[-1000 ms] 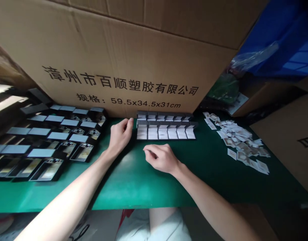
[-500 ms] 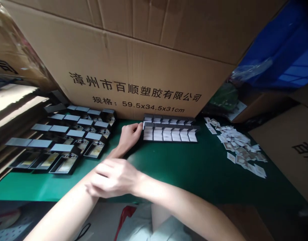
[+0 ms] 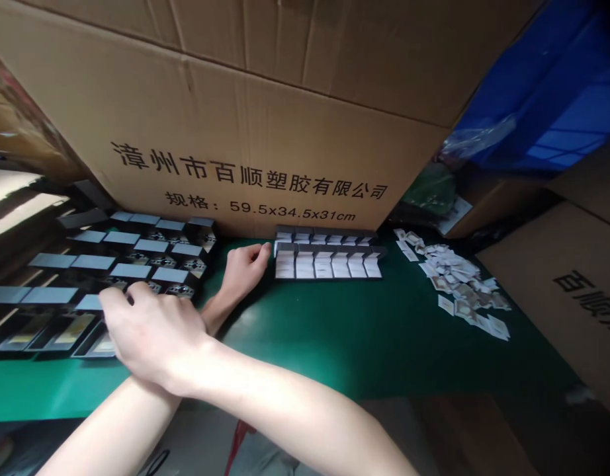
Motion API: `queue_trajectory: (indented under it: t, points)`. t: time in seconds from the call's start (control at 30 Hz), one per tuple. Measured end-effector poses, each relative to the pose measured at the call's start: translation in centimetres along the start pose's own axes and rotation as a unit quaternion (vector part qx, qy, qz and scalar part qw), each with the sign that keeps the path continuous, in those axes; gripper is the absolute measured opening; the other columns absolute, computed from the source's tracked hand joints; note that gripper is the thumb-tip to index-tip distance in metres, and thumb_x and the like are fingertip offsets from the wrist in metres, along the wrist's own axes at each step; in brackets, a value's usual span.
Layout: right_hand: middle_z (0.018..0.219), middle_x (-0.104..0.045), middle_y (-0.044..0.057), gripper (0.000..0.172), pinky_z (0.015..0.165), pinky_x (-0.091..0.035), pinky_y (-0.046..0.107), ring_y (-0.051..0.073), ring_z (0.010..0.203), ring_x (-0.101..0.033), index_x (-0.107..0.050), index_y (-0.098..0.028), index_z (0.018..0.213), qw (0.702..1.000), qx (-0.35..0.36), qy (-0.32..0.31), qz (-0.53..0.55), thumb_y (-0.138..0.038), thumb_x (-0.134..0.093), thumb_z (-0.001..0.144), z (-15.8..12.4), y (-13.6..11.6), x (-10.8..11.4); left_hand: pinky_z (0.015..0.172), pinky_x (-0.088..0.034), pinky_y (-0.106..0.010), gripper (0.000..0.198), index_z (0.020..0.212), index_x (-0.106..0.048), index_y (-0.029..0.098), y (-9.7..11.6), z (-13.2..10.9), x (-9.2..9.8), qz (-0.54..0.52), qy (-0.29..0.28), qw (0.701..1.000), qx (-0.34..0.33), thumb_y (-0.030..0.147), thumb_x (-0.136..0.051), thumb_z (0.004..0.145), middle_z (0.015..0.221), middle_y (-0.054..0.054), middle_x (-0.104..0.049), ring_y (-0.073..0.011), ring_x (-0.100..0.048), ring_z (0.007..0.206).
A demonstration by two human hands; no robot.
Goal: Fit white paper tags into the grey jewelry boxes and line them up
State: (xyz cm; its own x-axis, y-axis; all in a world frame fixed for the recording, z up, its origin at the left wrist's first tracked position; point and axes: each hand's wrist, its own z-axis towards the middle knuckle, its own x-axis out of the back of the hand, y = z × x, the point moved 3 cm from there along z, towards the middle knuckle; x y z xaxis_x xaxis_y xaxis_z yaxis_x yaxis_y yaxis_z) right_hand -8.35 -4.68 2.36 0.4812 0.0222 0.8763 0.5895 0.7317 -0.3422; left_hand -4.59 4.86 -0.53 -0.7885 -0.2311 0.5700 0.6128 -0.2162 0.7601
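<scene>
Right hand [image 3: 151, 337]: grip curled down over rows of open dark boxes [image 3: 170, 275] on the green table [image 3: 295, 344]; any hold hidden. Left hand [image 3: 243, 271]: loosely half-closed, empty, fingertips just beside white-lined boxes [image 3: 325, 266]. All boxes: judged light, stiff; best held by the base sides.

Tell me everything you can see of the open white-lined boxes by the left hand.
Open boxes stand in two rows on the green mat, dark outside, lids raised at the back, white inserts showing. Their material is hard to tell. They sit before a cardboard carton, and the left hand reaches the near row's left end, touching or nearly.
</scene>
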Motion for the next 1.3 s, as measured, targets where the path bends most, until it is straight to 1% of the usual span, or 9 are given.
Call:
queue_trajectory:
  t: [0.17,0.33,0.47,0.6,0.73,0.9,1.03,1.17,1.3]
  points:
    - [0.115,-0.074,-0.001,0.025,0.069,-0.064,0.028,0.015,0.085,-0.075,-0.056,-0.024,0.123,0.999,0.005,0.037,0.04,-0.035,-0.042,0.105,-0.3,-0.1,-0.5,0.056,-0.024,-0.033,0.052,0.051,-0.051,0.019,0.3,-0.1,0.0,0.008,0.001,1.0,-0.011,0.051,-0.047,0.092,0.047,0.0,-0.039,-0.0138,-0.038,0.051]
    - [0.129,-0.074,0.0,0.037,0.105,-0.057,0.019,0.01,0.117,-0.07,-0.062,-0.021,0.132,0.962,-0.012,0.178,0.205,-0.033,-0.04,0.105,-3.6,1.4,2.6,0.057,-0.024,-0.032,0.052,0.05,-0.045,0.019,0.5,-0.1,0.4,0.012,0.027,0.999,-0.023,0.05,-0.048,0.091,0.048,0.001,-0.036,-0.0127,-0.035,0.052]
    - [0.107,-0.079,0.005,0.031,0.084,-0.065,0.025,0.017,0.091,-0.076,-0.07,-0.02,0.118,0.935,-0.067,0.257,0.236,-0.03,-0.053,0.093,-9.5,6.1,5.9,0.057,-0.025,-0.032,0.052,0.052,-0.039,0.02,0.8,-0.3,1.2,0.007,0.076,0.997,-0.02,0.051,-0.046,0.093,0.05,0.002,-0.032,-0.012,-0.032,0.053]
    - [0.094,-0.076,0.004,0.024,0.067,-0.061,0.024,0.014,0.071,-0.069,-0.072,-0.02,0.105,0.91,-0.173,0.294,0.236,-0.02,-0.056,0.088,-15.5,12.5,8.1,0.056,-0.025,-0.031,0.053,0.054,-0.036,0.02,1.8,-1.0,1.4,-0.004,0.084,0.996,-0.04,0.051,-0.046,0.096,0.051,0.003,-0.03,-0.0107,-0.031,0.052]
    - [0.092,-0.074,0.004,0.023,0.061,-0.056,0.023,0.013,0.068,-0.066,-0.071,-0.019,0.109,0.867,-0.301,0.281,0.28,-0.028,-0.063,0.09,-19.5,17.2,8.8,0.055,-0.027,-0.029,0.053,0.054,-0.047,0.018,3.2,-2.1,-0.1,-0.01,-0.018,0.995,-0.096,0.049,-0.044,0.098,0.049,0.003,-0.036,-0.0102,-0.036,0.049]
    - [0.091,-0.072,0.004,0.021,0.062,-0.055,0.024,0.014,0.069,-0.066,-0.071,-0.02,0.106,0.85,-0.341,0.282,0.286,-0.034,-0.063,0.092,-20.9,18.3,8.6,0.054,-0.03,-0.025,0.048,0.063,-0.053,0.018,4.4,-3.6,-2.5,0.007,-0.184,0.97,-0.16,0.048,-0.042,0.1,0.05,0.005,-0.041,-0.0099,-0.039,0.049]
    - [0.093,-0.073,0.005,0.023,0.062,-0.056,0.025,0.014,0.069,-0.066,-0.072,-0.019,0.106,0.853,-0.337,0.281,0.283,-0.034,-0.064,0.091,-20.7,18.1,8.4,0.054,-0.032,-0.024,0.044,0.067,-0.048,0.02,4.7,-4.1,-3.1,0.018,-0.225,0.959,-0.17,0.047,-0.044,0.101,0.053,0.005,-0.045,-0.0102,-0.041,0.05]
    - [0.092,-0.075,0.005,0.029,0.06,-0.056,0.024,0.013,0.066,-0.066,-0.073,-0.019,0.111,0.844,-0.333,0.283,0.311,-0.038,-0.069,0.089,-20.5,18.1,8.4,0.057,-0.036,-0.024,0.041,0.086,-0.062,0.02,4.5,-4.1,-3.2,0.029,-0.271,0.949,-0.159,0.052,-0.043,0.102,0.058,0.005,-0.055,-0.0121,-0.049,0.052]
    - [0.088,-0.075,0.004,0.035,0.056,-0.054,0.023,0.012,0.062,-0.064,-0.074,-0.018,0.111,0.831,-0.335,0.279,0.346,-0.043,-0.073,0.086,-20.4,18.1,8.5,0.053,-0.033,-0.024,0.046,0.102,-0.067,0.018,4.3,-4.2,-3.4,0.046,-0.312,0.936,-0.155,0.058,-0.046,0.099,0.051,0.007,-0.05,-0.0133,-0.047,0.048]
